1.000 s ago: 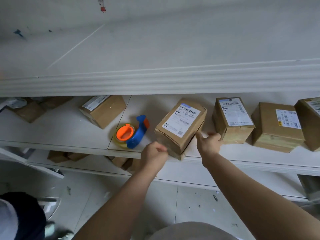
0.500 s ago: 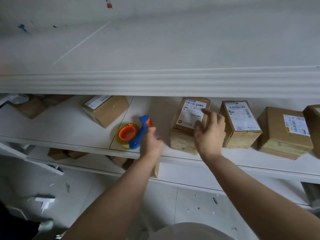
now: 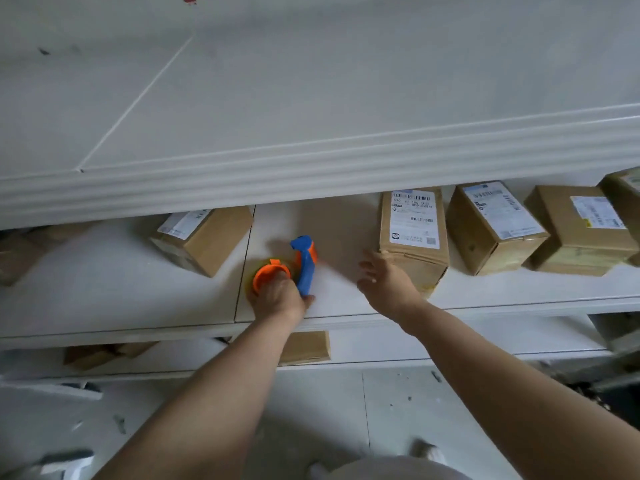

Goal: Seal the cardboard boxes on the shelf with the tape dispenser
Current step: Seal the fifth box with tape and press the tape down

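A blue and orange tape dispenser (image 3: 300, 263) lies on the white shelf (image 3: 121, 282), and my left hand (image 3: 277, 299) grips it from the near side, fingers curled round the roll and handle. A labelled cardboard box (image 3: 412, 237) stands upright to its right. My right hand (image 3: 384, 282) hovers with fingers spread just left of that box's lower corner, holding nothing. Two more labelled boxes (image 3: 491, 226) (image 3: 578, 230) sit in a row further right.
Another box (image 3: 204, 237) lies left of the dispenser, and more brown boxes (image 3: 20, 251) sit at the far left. An upper shelf board (image 3: 311, 161) overhangs the row. A lower shelf holds flattened cardboard (image 3: 304, 346). The littered floor shows below.
My right hand pushed the middle box back upright and then came off it to the left. My left hand moved left onto the tape dispenser and closed on it.
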{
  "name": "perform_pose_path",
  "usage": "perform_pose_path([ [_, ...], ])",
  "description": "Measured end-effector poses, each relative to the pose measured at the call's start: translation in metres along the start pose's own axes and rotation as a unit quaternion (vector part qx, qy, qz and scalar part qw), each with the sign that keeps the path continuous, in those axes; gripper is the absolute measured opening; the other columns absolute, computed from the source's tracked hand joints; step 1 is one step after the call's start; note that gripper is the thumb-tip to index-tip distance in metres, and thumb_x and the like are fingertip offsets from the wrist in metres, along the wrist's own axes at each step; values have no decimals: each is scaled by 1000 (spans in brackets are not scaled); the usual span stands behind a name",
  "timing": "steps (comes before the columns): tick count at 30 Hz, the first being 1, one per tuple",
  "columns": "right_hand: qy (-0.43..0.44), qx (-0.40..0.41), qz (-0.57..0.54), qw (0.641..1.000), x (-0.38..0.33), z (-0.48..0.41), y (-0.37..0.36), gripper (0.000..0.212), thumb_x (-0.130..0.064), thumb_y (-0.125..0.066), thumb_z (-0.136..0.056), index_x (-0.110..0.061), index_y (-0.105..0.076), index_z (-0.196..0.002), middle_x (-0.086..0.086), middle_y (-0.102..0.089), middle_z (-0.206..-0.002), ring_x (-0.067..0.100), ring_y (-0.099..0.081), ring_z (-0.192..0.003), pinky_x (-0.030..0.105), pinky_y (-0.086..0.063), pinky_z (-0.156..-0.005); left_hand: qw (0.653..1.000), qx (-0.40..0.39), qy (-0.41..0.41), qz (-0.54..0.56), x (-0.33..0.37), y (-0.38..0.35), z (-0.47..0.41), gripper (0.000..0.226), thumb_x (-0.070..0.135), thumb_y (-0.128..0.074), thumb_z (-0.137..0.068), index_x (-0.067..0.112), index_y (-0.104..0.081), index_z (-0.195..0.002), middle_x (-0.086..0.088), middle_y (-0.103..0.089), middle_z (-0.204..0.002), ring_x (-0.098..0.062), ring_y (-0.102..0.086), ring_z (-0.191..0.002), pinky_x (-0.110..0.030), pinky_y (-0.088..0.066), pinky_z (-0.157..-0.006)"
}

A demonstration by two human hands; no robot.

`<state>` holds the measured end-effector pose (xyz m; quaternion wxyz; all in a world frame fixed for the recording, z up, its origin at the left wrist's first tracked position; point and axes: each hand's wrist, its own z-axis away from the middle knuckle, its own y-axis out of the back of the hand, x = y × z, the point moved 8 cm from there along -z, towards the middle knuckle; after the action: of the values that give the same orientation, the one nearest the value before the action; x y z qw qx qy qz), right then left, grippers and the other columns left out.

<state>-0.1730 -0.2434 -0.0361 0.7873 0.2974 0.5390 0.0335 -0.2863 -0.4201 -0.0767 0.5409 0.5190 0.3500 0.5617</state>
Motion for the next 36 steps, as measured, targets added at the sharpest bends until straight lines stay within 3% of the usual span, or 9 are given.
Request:
perform_pose_path([
  [4,-104,153,-2,983,15,0,15,57,-7,-48,-84,-9,-36,-140,12,-49,-135,35,-48,-120,39,-42,-99,991,76,-107,-13,-9,18,-2,45,42,-78,-65,23,-50,-95,4,-57,-89,-23,-59,-92,-32,-48,-80],
  [6,-107,118,-25,987,14,-7,-1,57,-7,-50,-86,-12,-39,-141,9,-49,-140,29,-49,-123,36,-41,-102,986,86,-139,38,-17,34,-3,34,36,-72,-70,27,-54,-98,6,-60,-97,-22,-59,-96,-28,-47,-79],
  [9,-75,44,-69,994,1,-18,-38,48,-4,-53,-88,-14,-50,-135,5,-55,-132,21,-54,-120,29,-42,-97,978,-30,-105,178,-35,41,-4,31,30,-68,-73,30,-54,-101,10,-59,-92,-21,-59,-89,-29,-49,-77],
  [13,-102,59,-137,984,0,-24,-66,41,-4,-48,-90,-9,-53,-130,6,-58,-109,20,-58,-91,26,-45,-75,941,-131,-81,300,-67,53,8,37,27,-70,-53,15,-60,-87,-3,-65,-82,-21,-61,-75,-28,-44,-65],
  [16,-189,15,-207,960,5,-17,-87,29,-17,-44,-97,-3,-58,-118,17,-64,-108,20,-55,-87,29,-41,-73,921,-190,-103,323,-85,62,23,34,21,-65,-52,9,-57,-82,-3,-59,-75,-18,-53,-68,-27,-40,-62],
  [20,-240,-104,-389,884,-3,-1,-113,44,-47,-34,-101,-16,-64,-106,0,-70,-102,16,-63,-100,36,-46,-83,909,-225,-108,333,-101,63,34,43,16,-62,-51,1,-57,-90,-7,-59,-79,-20,-54,-72,-26,-42,-62],
  [28,-192,-148,-469,849,-13,2,-117,20,-29,-56,-95,-14,-69,-94,-1,-67,-84,12,-61,-79,27,-50,-80,890,-304,-122,317,-102,55,45,53,26,-74,-54,12,-58,-103,2,-65,-90,-10,-62,-78,-22,-48,-66],
  [32,-163,-141,-426,879,-15,5,-106,12,-19,-60,-93,-13,-69,-98,-2,-69,-77,8,-63,-64,20,-54,-65,944,-211,-166,191,-91,64,39,63,34,-88,-50,26,-48,-99,9,-59,-96,-10,-62,-85,-29,-54,-66],
  [36,-125,-107,-371,914,-28,4,-90,10,-22,-60,-93,-19,-69,-95,-8,-72,-77,3,-66,-70,19,-48,-65,960,-109,-246,82,-70,74,44,56,34,-76,-62,35,-37,-102,16,-54,-86,-10,-57,-76,-28,-46,-60],
])
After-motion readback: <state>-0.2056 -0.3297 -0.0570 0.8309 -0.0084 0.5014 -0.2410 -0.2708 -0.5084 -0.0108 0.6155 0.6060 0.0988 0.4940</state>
